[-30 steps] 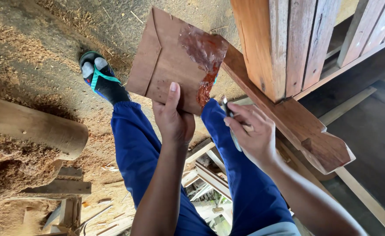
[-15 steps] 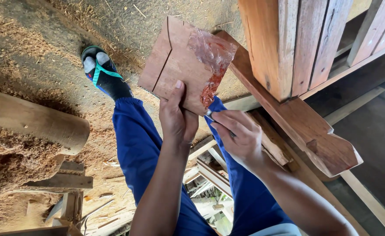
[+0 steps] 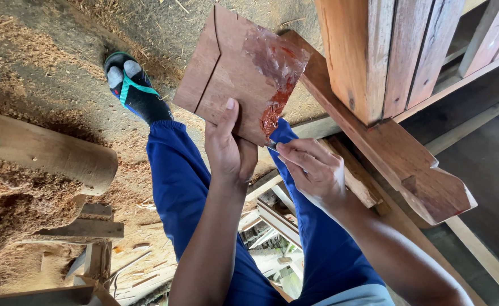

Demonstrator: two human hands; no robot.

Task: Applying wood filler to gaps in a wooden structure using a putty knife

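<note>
My left hand (image 3: pixel 229 150) grips the lower edge of a flat reddish-brown wooden board (image 3: pixel 227 73), thumb on its face, and holds it up over my knees. A glossy smear of red-brown paste (image 3: pixel 277 68) covers the board's right side. My right hand (image 3: pixel 312 170) pinches a small dark-tipped tool (image 3: pixel 272 145) whose tip touches the paste at the board's lower right edge. Most of the tool is hidden in my fingers.
My legs in blue trousers (image 3: pixel 176 181) and a foot in a dark sandal (image 3: pixel 131 86) rest on a sawdust-covered floor (image 3: pixel 39 51). A round log (image 3: pixel 45 150) lies at left. A heavy wooden frame with slats (image 3: pixel 397 73) stands at right. Wood offcuts (image 3: pixel 272 221) lie below.
The board has risen and tilted slightly in my left hand. My right hand has moved left from beside the board until the tool tip meets the paste at its lower edge.
</note>
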